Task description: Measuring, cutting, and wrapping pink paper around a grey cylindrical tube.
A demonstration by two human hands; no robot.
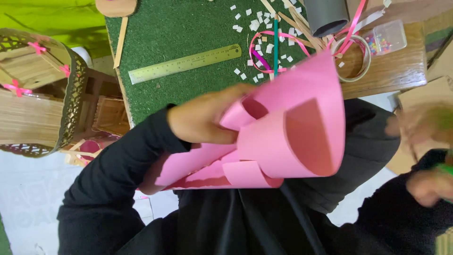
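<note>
sheet: pink foam sheet (283, 141) rolled into loose cone, open mouth at 3 o'clock, frame centre, over lap in black clothing
left hand (203, 118): clamped on cone's overlapping edges
right hand (427, 186): blurred at 4 o'clock, grip unclear
beyond, 12 o'clock: steel ruler (185, 63) on green turf mat (179, 28); white paper scraps (257, 23)
1 o'clock: grey tube (325, 16), pink ribbon (351, 28)

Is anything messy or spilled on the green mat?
Yes. Small white paper bits lie scattered over the green mat near its top right, mixed with loose wooden sticks and tangled pink ribbon. The metal ruler lies slanted. The left hand holds curled pink paper.
</note>
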